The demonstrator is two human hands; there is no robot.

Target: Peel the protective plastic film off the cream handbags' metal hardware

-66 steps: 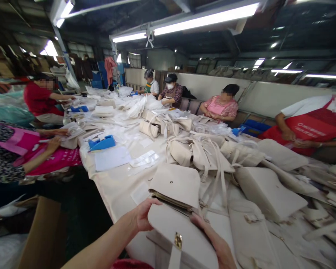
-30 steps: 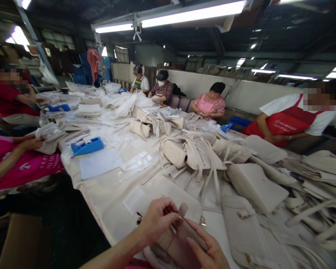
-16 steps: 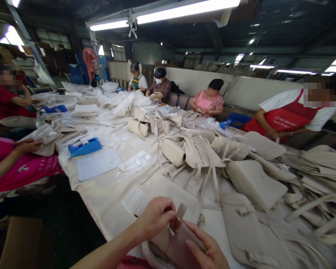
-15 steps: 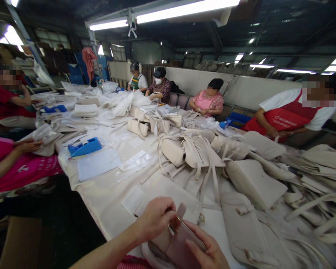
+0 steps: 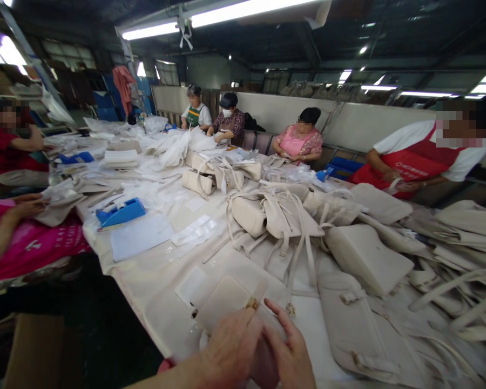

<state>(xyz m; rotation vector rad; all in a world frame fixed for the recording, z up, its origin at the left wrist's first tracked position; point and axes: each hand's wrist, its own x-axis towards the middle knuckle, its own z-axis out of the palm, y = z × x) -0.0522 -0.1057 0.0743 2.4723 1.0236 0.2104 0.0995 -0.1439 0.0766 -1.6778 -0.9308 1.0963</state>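
A beige bag [image 5: 222, 297] with a gold clasp lies at the table's near edge, its flap facing up. Over the bag's near part is my left hand [image 5: 233, 343], its fingers bent and mostly hidden below the clasp, so its grip does not show. On the bag's right side rests my right hand [image 5: 287, 346], thumb and fingers apart around the edge, holding it. A strap end passes through the gold clasp between the hands. Beside the bag is a small white sheet [image 5: 192, 286].
Beige bags [image 5: 368, 259] with straps are heaped to the right. A blue tape dispenser [image 5: 121, 212] and a white sheet [image 5: 140, 237] lie on the left. Several people are around the table, one in a pink apron [image 5: 56, 235] at the left edge.
The bag's flap now lies flatter and more in view, farther forward. My left hand has moved down from the strap end, and my right hand's fingers have spread upward.
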